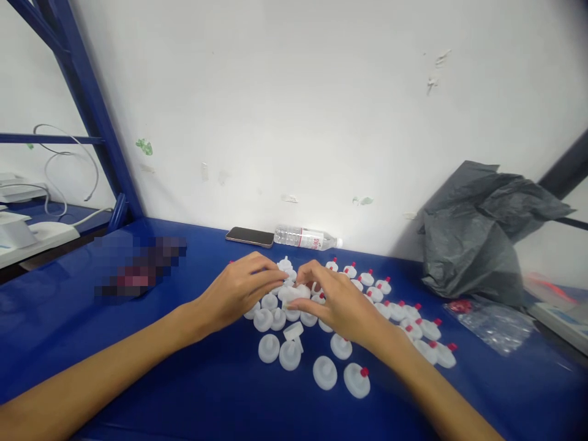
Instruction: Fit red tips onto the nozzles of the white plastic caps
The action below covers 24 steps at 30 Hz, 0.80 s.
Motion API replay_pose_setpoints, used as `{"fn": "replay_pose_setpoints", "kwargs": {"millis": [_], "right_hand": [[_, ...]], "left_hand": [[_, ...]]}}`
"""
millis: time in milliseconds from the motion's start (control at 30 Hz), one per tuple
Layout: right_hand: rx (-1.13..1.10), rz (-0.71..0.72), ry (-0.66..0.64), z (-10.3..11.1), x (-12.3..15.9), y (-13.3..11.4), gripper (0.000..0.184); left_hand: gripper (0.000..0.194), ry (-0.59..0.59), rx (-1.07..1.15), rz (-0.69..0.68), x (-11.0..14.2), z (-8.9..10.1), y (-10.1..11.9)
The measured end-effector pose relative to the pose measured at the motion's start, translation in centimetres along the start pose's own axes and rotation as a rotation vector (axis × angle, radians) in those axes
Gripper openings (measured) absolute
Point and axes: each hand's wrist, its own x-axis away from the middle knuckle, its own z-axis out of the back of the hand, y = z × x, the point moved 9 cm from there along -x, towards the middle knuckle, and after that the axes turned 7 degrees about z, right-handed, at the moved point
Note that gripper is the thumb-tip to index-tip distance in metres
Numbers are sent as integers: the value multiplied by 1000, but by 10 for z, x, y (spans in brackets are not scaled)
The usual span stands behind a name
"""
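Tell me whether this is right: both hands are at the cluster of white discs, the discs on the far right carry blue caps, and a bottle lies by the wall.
Not quite: the head view shows red caps on those discs, not blue. The left hand and right hand are at the cluster, and the bottle lies by the wall.

Left hand (248, 280), right hand (344, 300) close together at white discs (269, 348), grip unclear. Red-tipped discs (357, 381) mostly toward right. Blue worktop (206, 380) also bears phone (249, 237), bottle (307, 237) by wall (294, 122), grey bag (473, 236) at right.
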Motion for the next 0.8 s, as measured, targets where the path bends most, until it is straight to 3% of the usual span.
{"fn": "replay_pose_setpoints", "kwargs": {"millis": [300, 500, 633, 800], "right_hand": [[56, 18, 1, -5, -1, -4, 30], [-6, 20, 33, -6, 1, 1, 33], [7, 86, 95, 0, 1, -3, 36], [26, 166, 167, 6, 3, -11, 31]], "left_hand": [[32, -54, 35, -71, 4, -8, 15], [19, -34, 57, -8, 2, -8, 10], [22, -3, 54, 74, 1, -5, 0], [13, -15, 81, 30, 1, -5, 5]]}}
